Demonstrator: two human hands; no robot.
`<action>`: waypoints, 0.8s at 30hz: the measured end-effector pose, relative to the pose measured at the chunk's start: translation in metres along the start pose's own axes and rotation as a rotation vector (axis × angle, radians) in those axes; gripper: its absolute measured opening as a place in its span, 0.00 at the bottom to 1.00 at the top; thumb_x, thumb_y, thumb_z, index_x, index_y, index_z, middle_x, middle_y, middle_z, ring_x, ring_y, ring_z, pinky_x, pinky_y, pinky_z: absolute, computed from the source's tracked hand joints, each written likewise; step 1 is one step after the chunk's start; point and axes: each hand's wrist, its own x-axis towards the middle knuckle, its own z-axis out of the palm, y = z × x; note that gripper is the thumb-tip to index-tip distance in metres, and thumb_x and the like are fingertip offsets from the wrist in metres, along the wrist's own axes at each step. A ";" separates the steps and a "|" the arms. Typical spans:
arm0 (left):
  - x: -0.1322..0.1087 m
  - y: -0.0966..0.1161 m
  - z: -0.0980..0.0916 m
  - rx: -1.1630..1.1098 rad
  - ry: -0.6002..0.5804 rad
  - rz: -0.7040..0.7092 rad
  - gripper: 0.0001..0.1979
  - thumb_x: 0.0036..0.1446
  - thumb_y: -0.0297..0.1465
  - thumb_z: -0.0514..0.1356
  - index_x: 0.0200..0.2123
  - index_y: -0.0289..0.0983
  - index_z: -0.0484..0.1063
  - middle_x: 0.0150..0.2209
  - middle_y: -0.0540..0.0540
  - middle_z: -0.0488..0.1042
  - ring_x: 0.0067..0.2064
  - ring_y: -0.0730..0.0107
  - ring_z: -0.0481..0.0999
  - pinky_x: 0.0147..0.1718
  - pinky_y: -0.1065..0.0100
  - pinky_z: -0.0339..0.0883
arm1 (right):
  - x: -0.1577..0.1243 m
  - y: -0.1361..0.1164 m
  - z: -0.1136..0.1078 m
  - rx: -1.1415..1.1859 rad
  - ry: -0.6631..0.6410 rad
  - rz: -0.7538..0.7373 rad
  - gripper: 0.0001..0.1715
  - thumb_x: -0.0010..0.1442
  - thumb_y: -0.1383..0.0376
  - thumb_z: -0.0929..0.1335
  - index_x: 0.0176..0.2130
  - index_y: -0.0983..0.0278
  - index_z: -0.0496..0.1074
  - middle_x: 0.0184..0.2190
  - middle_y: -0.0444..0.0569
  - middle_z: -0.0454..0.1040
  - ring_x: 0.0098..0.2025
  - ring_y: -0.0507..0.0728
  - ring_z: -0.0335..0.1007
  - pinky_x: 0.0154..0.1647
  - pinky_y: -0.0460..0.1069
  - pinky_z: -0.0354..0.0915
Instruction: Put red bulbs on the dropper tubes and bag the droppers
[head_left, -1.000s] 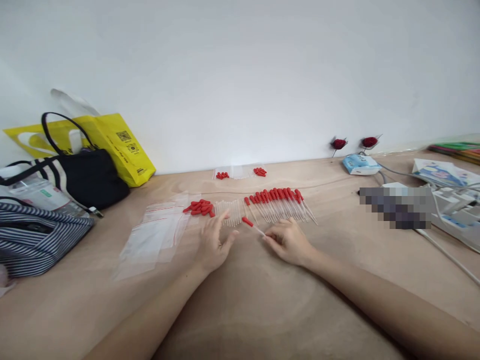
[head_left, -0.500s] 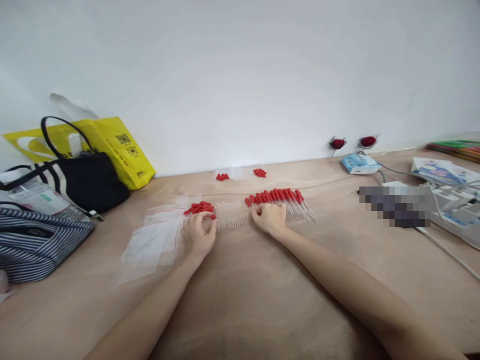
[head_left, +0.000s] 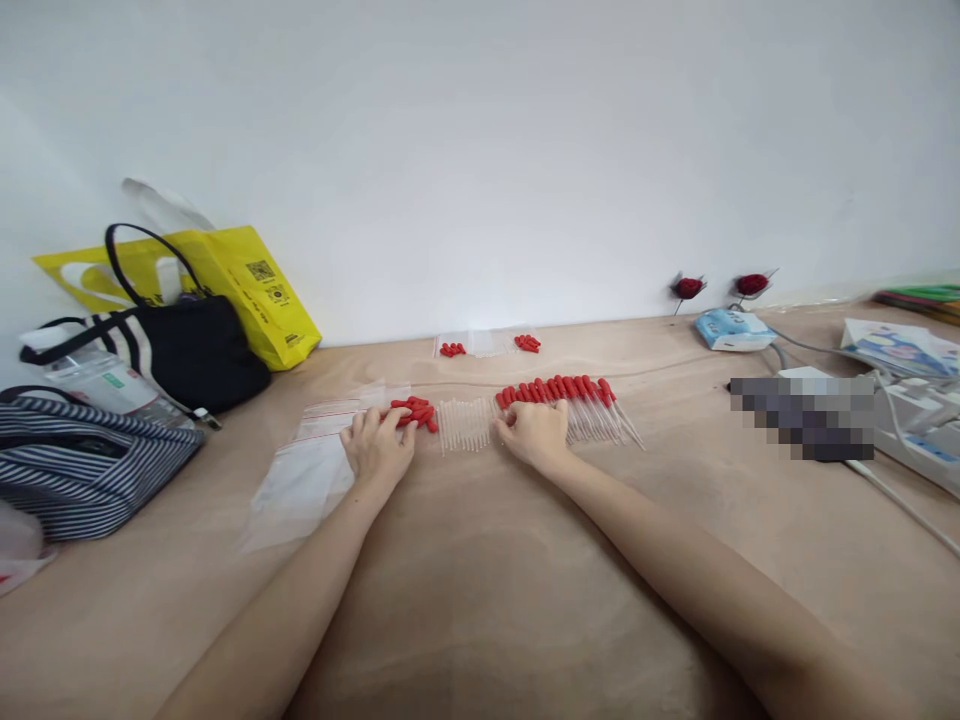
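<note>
Two bare forearms enter from the lower edge of the view. No sleeve, cuff or glove covers either arm within the frame; both are uncovered from the lower edge to the fingertips. The left hand [head_left: 377,448] carries no ring, watch, band or strap on the visible wrist and fingers. The right hand [head_left: 534,434] is likewise free of jewellery and wrist wear. Fingernails appear short and unpainted, though the picture is too coarse to confirm detail. No marks, tattoos or dressings show on either forearm. Upper arms, shoulders and torso lie outside the view, so any clothing worn there cannot be told.
</note>
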 end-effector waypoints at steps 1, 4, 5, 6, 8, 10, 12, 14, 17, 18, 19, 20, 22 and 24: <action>0.001 -0.001 0.002 0.000 0.000 0.000 0.08 0.52 0.36 0.56 0.33 0.42 0.72 0.37 0.44 0.71 0.42 0.55 0.64 0.37 0.59 0.52 | 0.001 -0.003 0.000 -0.009 -0.014 0.002 0.18 0.55 0.56 0.60 0.29 0.63 0.72 0.27 0.51 0.75 0.33 0.57 0.69 0.42 0.55 0.45; 0.002 -0.003 0.006 0.000 -0.014 -0.001 0.08 0.51 0.38 0.57 0.31 0.42 0.72 0.36 0.45 0.71 0.42 0.55 0.64 0.37 0.59 0.51 | 0.004 -0.011 0.002 -0.057 -0.050 0.022 0.18 0.54 0.58 0.60 0.28 0.66 0.72 0.28 0.54 0.75 0.32 0.58 0.69 0.42 0.56 0.45; 0.002 -0.003 0.007 0.002 -0.019 0.003 0.08 0.51 0.38 0.57 0.31 0.42 0.72 0.36 0.45 0.71 0.42 0.56 0.64 0.37 0.59 0.51 | 0.006 -0.013 0.002 -0.073 -0.058 0.028 0.18 0.54 0.58 0.59 0.28 0.66 0.72 0.28 0.54 0.75 0.31 0.58 0.70 0.43 0.56 0.45; 0.002 -0.003 0.007 0.004 -0.024 0.006 0.08 0.51 0.38 0.57 0.31 0.41 0.72 0.36 0.45 0.71 0.42 0.56 0.64 0.37 0.59 0.51 | 0.007 -0.015 0.002 -0.088 -0.068 0.032 0.18 0.54 0.59 0.59 0.29 0.67 0.72 0.28 0.55 0.75 0.31 0.58 0.70 0.43 0.56 0.45; 0.001 -0.002 0.007 0.009 -0.029 0.009 0.08 0.51 0.37 0.57 0.31 0.41 0.72 0.36 0.45 0.71 0.43 0.55 0.64 0.37 0.59 0.51 | 0.009 -0.018 0.001 -0.109 -0.088 0.033 0.17 0.54 0.61 0.59 0.29 0.68 0.73 0.29 0.57 0.75 0.31 0.58 0.70 0.42 0.56 0.45; 0.001 -0.001 0.006 0.017 -0.031 0.001 0.07 0.50 0.37 0.58 0.29 0.40 0.72 0.35 0.45 0.71 0.42 0.55 0.64 0.37 0.59 0.51 | 0.010 -0.022 0.001 -0.124 -0.109 0.026 0.16 0.54 0.64 0.60 0.30 0.68 0.73 0.30 0.58 0.75 0.31 0.58 0.70 0.42 0.56 0.46; 0.000 0.002 0.004 0.025 -0.033 -0.011 0.08 0.50 0.37 0.58 0.28 0.39 0.71 0.34 0.44 0.71 0.42 0.55 0.65 0.36 0.59 0.51 | 0.010 -0.025 0.001 -0.131 -0.130 0.015 0.15 0.53 0.66 0.60 0.30 0.68 0.74 0.30 0.59 0.75 0.31 0.58 0.70 0.42 0.56 0.46; 0.000 0.004 0.003 0.029 -0.030 -0.013 0.08 0.50 0.38 0.58 0.28 0.39 0.70 0.34 0.44 0.71 0.41 0.55 0.65 0.36 0.59 0.51 | 0.010 -0.026 0.001 -0.139 -0.146 0.002 0.14 0.53 0.67 0.60 0.29 0.68 0.74 0.29 0.59 0.75 0.31 0.59 0.70 0.41 0.56 0.46; 0.000 0.006 0.003 0.035 -0.008 0.004 0.11 0.52 0.38 0.56 0.35 0.39 0.70 0.36 0.43 0.71 0.41 0.54 0.65 0.36 0.59 0.51 | 0.008 -0.026 0.000 -0.150 -0.148 -0.029 0.15 0.55 0.69 0.59 0.29 0.68 0.74 0.30 0.59 0.75 0.31 0.58 0.70 0.41 0.55 0.46; 0.000 0.006 0.004 0.035 -0.002 0.013 0.11 0.52 0.39 0.55 0.37 0.40 0.70 0.37 0.42 0.71 0.42 0.54 0.65 0.36 0.59 0.51 | 0.007 -0.025 -0.001 -0.155 -0.145 -0.039 0.16 0.55 0.69 0.59 0.30 0.68 0.74 0.30 0.59 0.75 0.31 0.58 0.70 0.41 0.55 0.46; 0.001 0.006 0.005 0.033 0.000 0.019 0.12 0.53 0.39 0.55 0.37 0.40 0.70 0.38 0.42 0.71 0.42 0.54 0.64 0.36 0.59 0.51 | 0.005 -0.024 -0.003 -0.160 -0.143 -0.047 0.16 0.56 0.69 0.58 0.30 0.69 0.74 0.30 0.59 0.75 0.31 0.58 0.70 0.41 0.55 0.46; 0.001 0.006 0.006 0.029 -0.003 0.023 0.11 0.53 0.38 0.54 0.37 0.40 0.71 0.39 0.43 0.71 0.42 0.54 0.64 0.37 0.58 0.50 | 0.003 -0.022 -0.005 -0.166 -0.140 -0.054 0.16 0.56 0.70 0.58 0.30 0.69 0.73 0.30 0.59 0.75 0.31 0.59 0.70 0.40 0.55 0.46; 0.003 0.005 0.008 0.022 -0.012 0.023 0.10 0.54 0.37 0.54 0.34 0.40 0.72 0.39 0.43 0.72 0.43 0.54 0.64 0.37 0.58 0.50 | -0.002 -0.018 -0.010 -0.171 -0.136 -0.065 0.15 0.56 0.70 0.58 0.31 0.70 0.72 0.30 0.59 0.75 0.31 0.58 0.69 0.40 0.55 0.46; 0.004 0.005 0.009 0.022 -0.015 0.010 0.09 0.54 0.36 0.53 0.33 0.40 0.71 0.38 0.43 0.72 0.43 0.54 0.64 0.36 0.58 0.51 | -0.010 -0.010 -0.017 -0.181 -0.123 -0.094 0.15 0.57 0.70 0.58 0.33 0.71 0.71 0.30 0.59 0.74 0.31 0.58 0.69 0.39 0.54 0.46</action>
